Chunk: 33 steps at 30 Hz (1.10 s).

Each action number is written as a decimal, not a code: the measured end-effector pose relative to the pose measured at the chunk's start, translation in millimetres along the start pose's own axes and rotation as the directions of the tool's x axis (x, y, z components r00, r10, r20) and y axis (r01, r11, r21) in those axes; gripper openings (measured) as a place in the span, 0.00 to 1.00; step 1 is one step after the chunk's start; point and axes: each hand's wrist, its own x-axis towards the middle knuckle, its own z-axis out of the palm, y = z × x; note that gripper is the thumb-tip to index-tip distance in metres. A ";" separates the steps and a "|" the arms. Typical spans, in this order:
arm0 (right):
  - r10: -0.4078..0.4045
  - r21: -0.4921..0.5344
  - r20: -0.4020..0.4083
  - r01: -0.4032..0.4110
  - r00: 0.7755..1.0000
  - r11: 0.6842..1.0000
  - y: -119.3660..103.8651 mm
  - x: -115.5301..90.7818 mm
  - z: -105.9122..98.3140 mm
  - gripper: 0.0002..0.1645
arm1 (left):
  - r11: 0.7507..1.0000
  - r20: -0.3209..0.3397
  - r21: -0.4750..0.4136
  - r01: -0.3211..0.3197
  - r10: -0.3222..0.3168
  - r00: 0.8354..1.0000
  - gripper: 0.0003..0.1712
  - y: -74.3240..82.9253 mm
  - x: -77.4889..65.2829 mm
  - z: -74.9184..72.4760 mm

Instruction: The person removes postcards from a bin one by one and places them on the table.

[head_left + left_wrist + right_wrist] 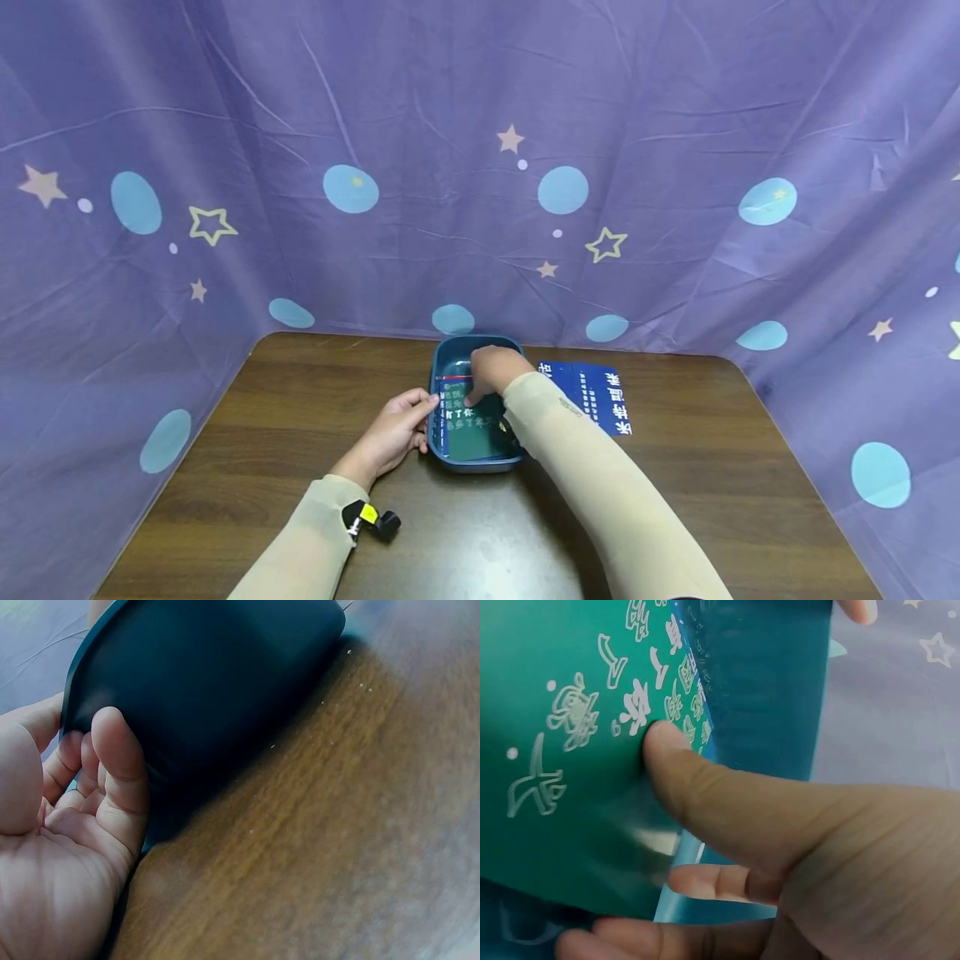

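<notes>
Gripping the left wall of the blue basin (480,468), the left hand (393,433) keeps its thumb at the rim and its curled fingers against the outer side. The basin stands at the far edge of the table (675,467), around the middle of this edge. Inside it is the green booklet (471,440) with white characters, in the nearer part and close to the left wall. The right hand (495,369) reaches in and pinches the booklet at one edge, thumb upon the cover. Whether the booklet rests flat, I cannot tell.

About progress, I judge that the work is partway: the booklet is within the basin but not yet released, and I cannot say if it is being put in or taken out. The blue sheet (597,387) lies outside, on the table between the basin and the far right corner, partly hidden by the right sleeve (588,475); it seems left for later.
</notes>
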 end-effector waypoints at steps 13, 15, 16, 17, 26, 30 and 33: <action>-0.062 0.286 -0.106 0.090 0.992 0.954 19.9 -7.0 -15.8 0.35 | 1.000 0.002 0.006 -0.007 0.007 1.000 0.23 -0.5 0.2 0.4; -0.068 0.325 -0.128 0.106 0.989 0.940 25.2 -8.7 -18.7 0.35 | 1.000 0.004 0.006 -0.007 0.007 1.000 0.23 0.5 0.2 1.3; -0.071 0.339 -0.139 0.115 0.988 0.934 28.2 -9.5 -19.3 0.35 | 1.000 0.005 0.008 -0.006 0.006 1.000 0.23 0.8 0.4 1.4; -0.074 0.357 -0.150 0.124 0.986 0.926 31.4 -10.4 -19.5 0.35 | 1.000 0.005 0.009 -0.006 0.006 1.000 0.23 1.1 0.1 1.6; -0.052 0.611 -0.291 0.228 0.955 0.758 67.5 -17.7 -13.3 0.17 | 1.000 -0.007 0.007 -0.008 0.008 1.000 0.23 0.7 -1.1 1.0; 0.028 0.700 -0.324 0.220 0.946 0.679 87.8 -25.2 -10.8 0.14 | 1.000 -0.012 0.013 -0.006 0.006 1.000 0.23 0.0 -0.3 1.0; 0.080 0.724 -0.357 0.222 0.931 0.653 101.5 -31.7 -8.4 0.15 | 1.000 -0.013 0.016 -0.004 0.004 1.000 0.23 -0.7 0.4 0.5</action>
